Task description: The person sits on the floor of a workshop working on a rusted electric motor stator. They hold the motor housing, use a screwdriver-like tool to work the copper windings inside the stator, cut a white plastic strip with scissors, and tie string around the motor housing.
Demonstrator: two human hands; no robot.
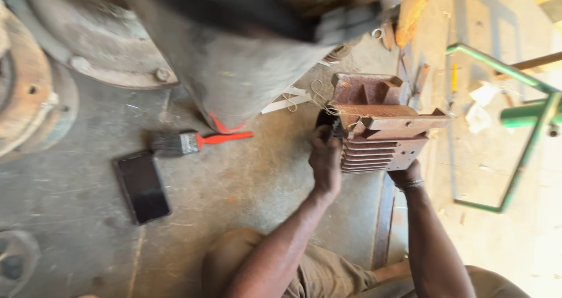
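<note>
A rusty finned metal housing, like a motor casing, lies on its side on the concrete floor. My left hand grips its dark open end on the left, fingers curled over the rim. My right hand holds the casing from below at its right side, a bracelet on the wrist; most of its fingers are hidden behind the fins. Thin wire loops stick out near the casing's top left.
A paintbrush with a red handle and a dark phone lie on the floor to the left. A large grey metal drum stands behind. Rusty wheels are far left, a green metal frame at right.
</note>
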